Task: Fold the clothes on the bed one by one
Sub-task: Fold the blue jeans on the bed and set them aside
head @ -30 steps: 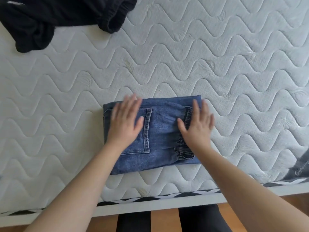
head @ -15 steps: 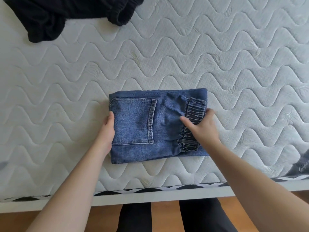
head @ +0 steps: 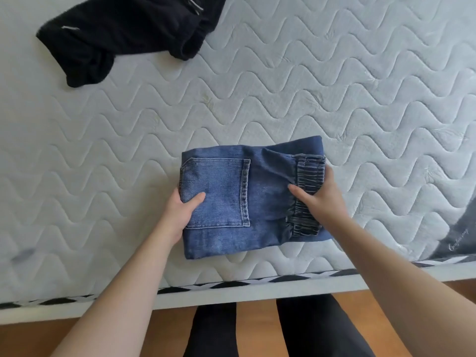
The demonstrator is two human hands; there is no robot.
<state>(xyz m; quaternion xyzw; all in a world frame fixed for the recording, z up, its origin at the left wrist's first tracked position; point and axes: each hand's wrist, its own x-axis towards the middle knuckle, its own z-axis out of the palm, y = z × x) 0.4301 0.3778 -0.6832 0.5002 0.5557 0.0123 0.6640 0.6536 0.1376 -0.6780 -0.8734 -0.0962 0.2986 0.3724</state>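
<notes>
A pair of blue jeans (head: 260, 199), folded into a compact rectangle with a back pocket facing up, lies near the front edge of the white quilted mattress (head: 283, 99). My left hand (head: 180, 212) grips its left edge, thumb on top of the pocket and fingers hidden underneath. My right hand (head: 320, 199) grips the right edge at the elastic waistband, thumb on top, fingers tucked under. An unfolded black garment (head: 123, 34) lies crumpled at the far left of the bed.
The mattress front edge with black-and-white piping (head: 231, 283) runs across the lower view. Below it are a wooden floor (head: 255, 328) and my dark-trousered legs (head: 316, 331). A dark grey label patch (head: 458, 238) sits at the right edge.
Both hands went from pressing flat on top of the jeans to gripping the left and right edges. The view has shifted so the jeans and black garment sit lower in frame.
</notes>
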